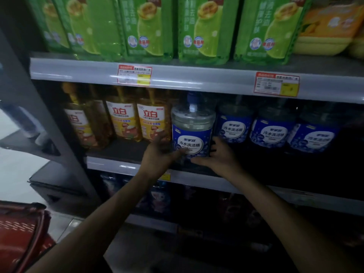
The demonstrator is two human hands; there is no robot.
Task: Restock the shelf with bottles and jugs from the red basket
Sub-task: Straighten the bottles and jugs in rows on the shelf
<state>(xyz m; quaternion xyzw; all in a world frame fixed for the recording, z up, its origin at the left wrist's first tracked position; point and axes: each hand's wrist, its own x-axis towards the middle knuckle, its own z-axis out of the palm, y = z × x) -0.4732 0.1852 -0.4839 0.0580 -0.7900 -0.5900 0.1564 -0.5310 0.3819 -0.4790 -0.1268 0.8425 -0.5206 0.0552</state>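
Left hand [159,152] first: its fingers [177,152] are spread and laid flat against the lower left side of the blue-labelled jug [192,131], thumb up by the label edge. They press the jug, they do not wrap it. On the other side the right hand [218,156] mirrors that, fingers apart, palm toward the jug's lower right corner, touching or just off it; the dim light makes that hard to call. So the jug sits between two open palms, upright, blue cap on top, at the front edge of the middle shelf [122,166].

Moving outward: to the jug's right, three more blue-labelled jugs [273,131] stand in a row, set farther back in shadow. To its left, amber bottles with yellow labels [136,121] line up, the nearest one just behind the left hand's fingertips. Above, the upper shelf rail carries two red and yellow price tags [134,74], and green refill packs [204,28] stand along the top level. Down at the lower left corner, the red basket [21,233] pokes into view on the floor, well apart from both hands. The shelf below is dark and blurred.
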